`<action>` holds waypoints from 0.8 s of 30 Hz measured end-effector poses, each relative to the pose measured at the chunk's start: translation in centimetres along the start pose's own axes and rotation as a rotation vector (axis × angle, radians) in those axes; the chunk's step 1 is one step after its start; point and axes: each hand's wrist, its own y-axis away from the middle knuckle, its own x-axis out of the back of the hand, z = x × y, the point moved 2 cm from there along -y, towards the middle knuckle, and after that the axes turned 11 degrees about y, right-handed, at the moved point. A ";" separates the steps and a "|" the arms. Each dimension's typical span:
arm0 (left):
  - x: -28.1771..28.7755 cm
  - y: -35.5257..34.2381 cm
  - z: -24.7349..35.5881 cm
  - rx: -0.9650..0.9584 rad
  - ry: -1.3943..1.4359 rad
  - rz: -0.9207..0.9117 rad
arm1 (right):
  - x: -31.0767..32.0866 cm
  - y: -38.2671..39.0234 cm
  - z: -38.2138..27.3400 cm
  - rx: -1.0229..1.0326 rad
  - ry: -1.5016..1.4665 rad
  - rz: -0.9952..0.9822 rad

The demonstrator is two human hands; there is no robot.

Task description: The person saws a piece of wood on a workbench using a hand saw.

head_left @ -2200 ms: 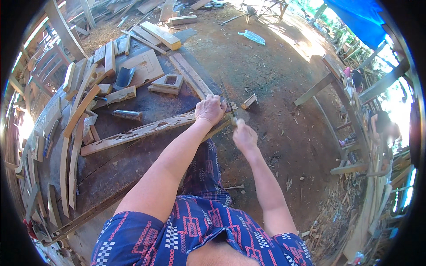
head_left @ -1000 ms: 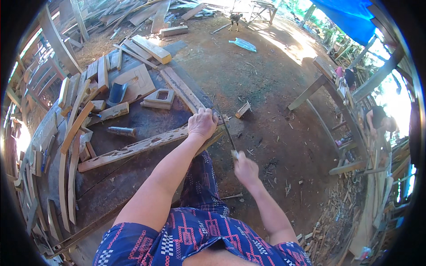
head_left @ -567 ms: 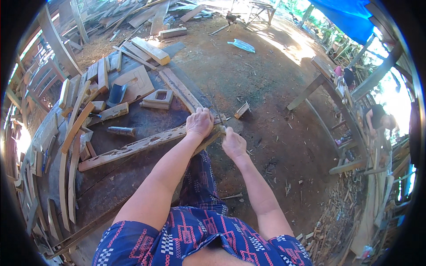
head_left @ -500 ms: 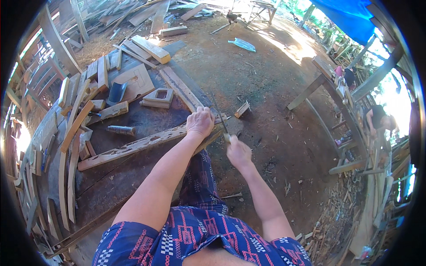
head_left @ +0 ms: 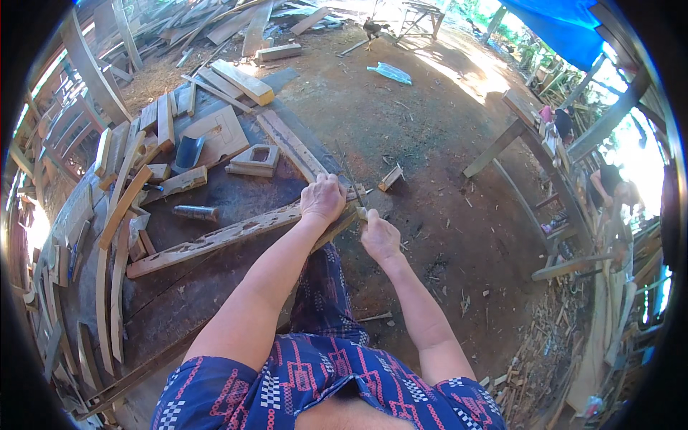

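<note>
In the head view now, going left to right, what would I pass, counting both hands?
Orange-brown wooden strip → metal cylinder → left hand → right hand → blue tarp.

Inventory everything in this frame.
Wooden workbench: one, dark brown, left
Pitted wooden bar: one, tan, on workbench
Thin-bladed hand tool: one, dark, at bar's right end
Metal cylinder: one, grey, on workbench
Loose wood pieces: many, brown, workbench and ground
Plastic bag: one, pale blue, ground
Tarp: one, blue, upper right
Chicken: one, dark, top centre
Wooden stand: one, brown, right
Co-worker: one, dark-topped, right
Left hand: one, on bar
Right hand: one, holding tool
</note>
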 end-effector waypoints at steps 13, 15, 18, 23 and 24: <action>0.5 0.2 0.6 0.020 -0.002 -0.010 | 0.5 0.1 0.7 0.071 -0.028 0.054; 0.6 0.2 0.2 0.030 0.002 -0.010 | -0.1 -0.9 -0.1 0.066 -0.023 0.068; 0.5 0.5 0.0 0.035 0.003 -0.013 | 0.7 1.5 0.1 0.050 -0.059 0.047; 0.5 0.6 -0.6 0.028 -0.011 -0.009 | 1.4 10.1 2.9 0.007 -0.004 -0.098; 0.6 0.6 -0.6 0.031 -0.017 -0.013 | 1.4 10.8 3.1 -0.003 0.004 -0.131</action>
